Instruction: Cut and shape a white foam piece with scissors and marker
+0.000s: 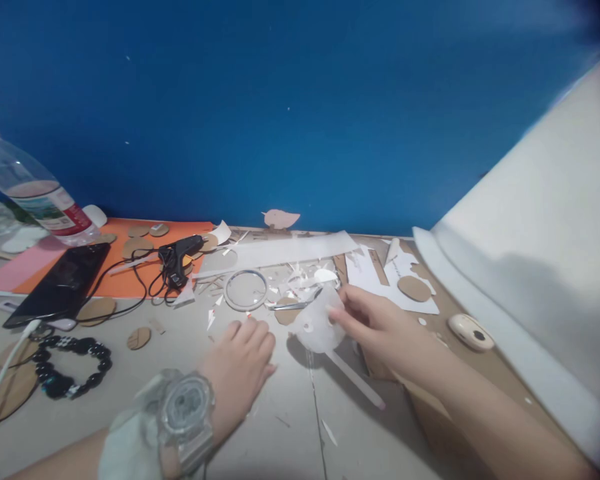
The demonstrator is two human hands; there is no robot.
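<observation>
My right hand (370,327) pinches a white rounded paper cutout (320,323) by its right edge, thumb in front. The cutout has a small round mark near its left side and is held just above the table, casting a shadow. Below it a thin white stick (355,380) with a pinkish tip slants down to the right; whether it is joined to the cutout I cannot tell. My left hand (243,357), with a grey watch at the wrist, rests palm down on the table, its fingers curled in. Tweezers or a similar slim metal tool (290,307) lie behind the cutout.
A black glue gun (179,260) and its cord lie on orange paper (130,230). At left are a phone (60,283), a bottle (45,193) and a bead bracelet (73,367). A clear ring (246,291) sits among paper scraps. An earphone case (471,332) lies right.
</observation>
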